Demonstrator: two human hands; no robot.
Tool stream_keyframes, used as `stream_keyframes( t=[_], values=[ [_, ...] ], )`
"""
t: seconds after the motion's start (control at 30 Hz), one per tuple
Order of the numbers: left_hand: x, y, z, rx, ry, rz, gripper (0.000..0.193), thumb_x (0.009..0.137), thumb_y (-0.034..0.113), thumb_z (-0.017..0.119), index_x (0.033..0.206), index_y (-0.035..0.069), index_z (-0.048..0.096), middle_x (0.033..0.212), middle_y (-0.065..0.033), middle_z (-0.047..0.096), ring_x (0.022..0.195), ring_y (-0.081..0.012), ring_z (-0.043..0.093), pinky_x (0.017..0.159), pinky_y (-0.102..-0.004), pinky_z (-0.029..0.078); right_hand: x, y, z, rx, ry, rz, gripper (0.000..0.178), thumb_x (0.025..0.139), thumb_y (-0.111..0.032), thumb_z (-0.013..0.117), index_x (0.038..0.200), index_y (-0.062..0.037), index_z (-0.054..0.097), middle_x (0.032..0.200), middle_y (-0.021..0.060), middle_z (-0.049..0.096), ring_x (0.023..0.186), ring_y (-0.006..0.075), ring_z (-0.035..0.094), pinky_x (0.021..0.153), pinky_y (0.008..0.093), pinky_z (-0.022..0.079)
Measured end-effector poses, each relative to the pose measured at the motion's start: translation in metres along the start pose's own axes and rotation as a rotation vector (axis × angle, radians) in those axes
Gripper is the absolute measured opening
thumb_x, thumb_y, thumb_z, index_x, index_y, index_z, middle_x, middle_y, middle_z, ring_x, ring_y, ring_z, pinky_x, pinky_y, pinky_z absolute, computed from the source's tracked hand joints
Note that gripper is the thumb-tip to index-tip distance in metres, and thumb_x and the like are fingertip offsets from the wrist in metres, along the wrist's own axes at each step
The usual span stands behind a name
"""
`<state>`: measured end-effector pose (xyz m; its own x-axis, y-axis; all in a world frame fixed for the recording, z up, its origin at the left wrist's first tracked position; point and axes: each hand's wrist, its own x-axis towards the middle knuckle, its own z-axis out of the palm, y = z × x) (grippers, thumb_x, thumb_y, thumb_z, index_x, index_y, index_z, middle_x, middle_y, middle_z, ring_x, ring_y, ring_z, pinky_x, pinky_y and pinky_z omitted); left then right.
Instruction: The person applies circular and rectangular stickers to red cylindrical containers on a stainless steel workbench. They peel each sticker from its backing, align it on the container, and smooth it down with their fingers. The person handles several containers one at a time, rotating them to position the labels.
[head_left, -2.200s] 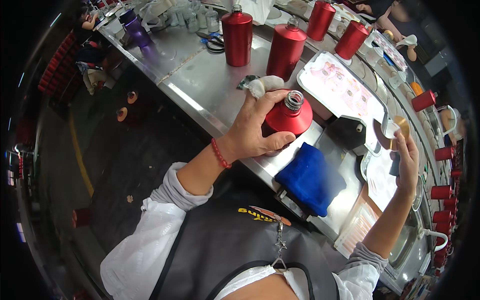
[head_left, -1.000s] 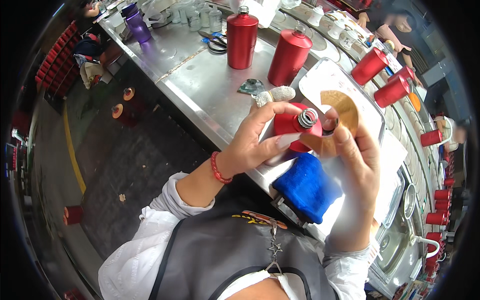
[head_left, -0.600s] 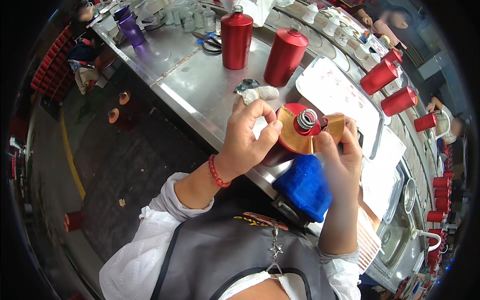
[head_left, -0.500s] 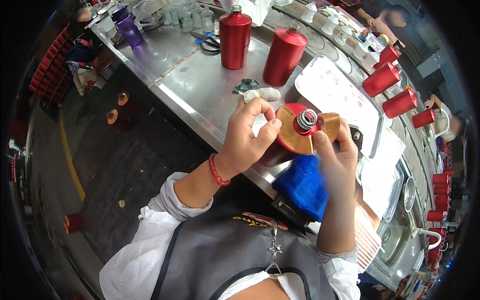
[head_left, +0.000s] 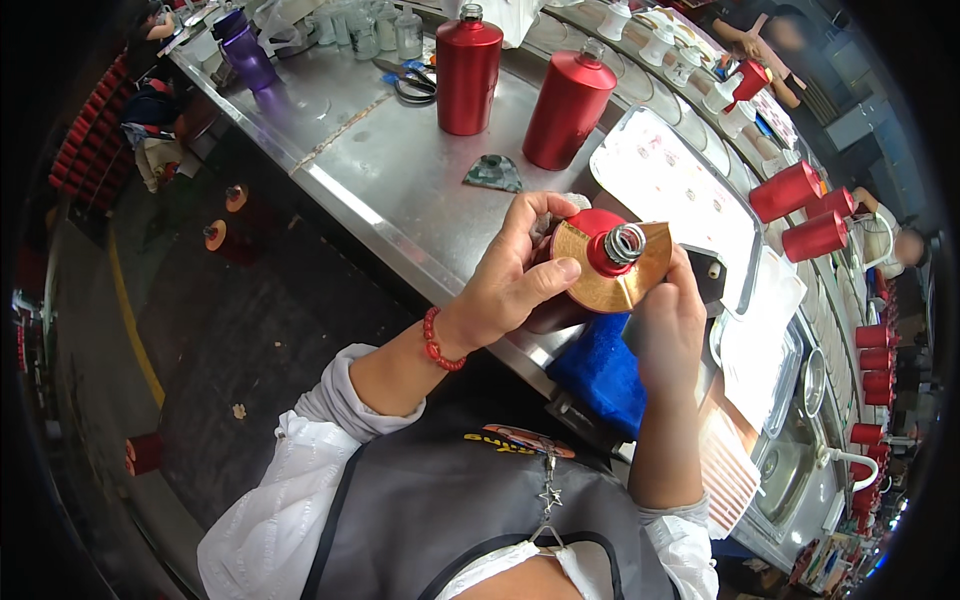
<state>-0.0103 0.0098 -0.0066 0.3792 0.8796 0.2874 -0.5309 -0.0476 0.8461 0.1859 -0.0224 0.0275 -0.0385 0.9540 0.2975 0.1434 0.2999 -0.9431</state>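
Observation:
Before me is a red bottle (head_left: 592, 220) with a bare threaded glass neck, tilted so its mouth points up and right. Around its shoulder lies a gold paper collar (head_left: 578, 272), one end standing up at the right. My left hand (head_left: 505, 285) wraps the bottle's left side, thumb on the collar and fingers behind, partly hidden; a pale covering shows on a finger. My right hand (head_left: 670, 325) pinches the collar's right edge between thumb and fingers. Beneath the bottle is a blue cloth (head_left: 600, 372).
Two red bottles (head_left: 468, 80) (head_left: 568, 115) stand on the metal table beyond. Nearby are scissors (head_left: 412, 88), a camouflage-patterned piece (head_left: 492, 173), a purple drink bottle (head_left: 247, 60) and a white tray (head_left: 635, 150). A sink (head_left: 785, 465) sits at right. People work by a far conveyor.
My left hand has moved right and its curled fingers now wrap the bottle. The collar's right end has swung up from my right hand's pinch. Bottles at the far line have shifted.

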Motion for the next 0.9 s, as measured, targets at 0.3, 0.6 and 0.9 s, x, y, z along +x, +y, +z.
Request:
stream_keyframes(
  t=[0.3,0.6,0.9],
  values=[
    [-0.006,-0.008,0.01,0.071,0.094,0.107,0.058,0.096,0.019,0.063,0.14,0.004,0.029,0.137,-0.0132,0.046,0.128,-0.0195,0.048,0.109,-0.037,0.039,0.006,-0.002,0.003,0.076,-0.043,0.121,0.038,0.098,-0.02,0.063,0.128,0.0029,0.056,0.125,0.0097,0.06,0.119,0.0176,0.054,0.105,0.0319,0.039],
    [-0.009,-0.002,-0.007,0.061,0.028,0.008,0.053,0.097,0.02,0.059,0.139,0.002,0.033,0.136,-0.0125,0.046,0.128,-0.019,0.047,0.111,-0.0373,0.036,0.003,0.007,0.001,0.158,-0.094,0.135,0.043,0.097,-0.019,0.064,0.132,0.0022,0.053,0.123,0.0072,0.061,0.118,0.0143,0.053,0.103,0.0297,0.04],
    [-0.008,0.001,-0.006,-0.004,-0.013,-0.002,0.064,0.095,0.025,0.064,0.142,0.002,0.028,0.137,-0.0139,0.046,0.128,-0.02,0.048,0.111,-0.0376,0.038,-0.001,0.012,0.0,0.216,-0.024,0.207,0.049,0.095,-0.024,0.068,0.133,0.0013,0.052,0.123,0.0071,0.06,0.118,0.0152,0.053,0.104,0.0303,0.039]
  ],
)
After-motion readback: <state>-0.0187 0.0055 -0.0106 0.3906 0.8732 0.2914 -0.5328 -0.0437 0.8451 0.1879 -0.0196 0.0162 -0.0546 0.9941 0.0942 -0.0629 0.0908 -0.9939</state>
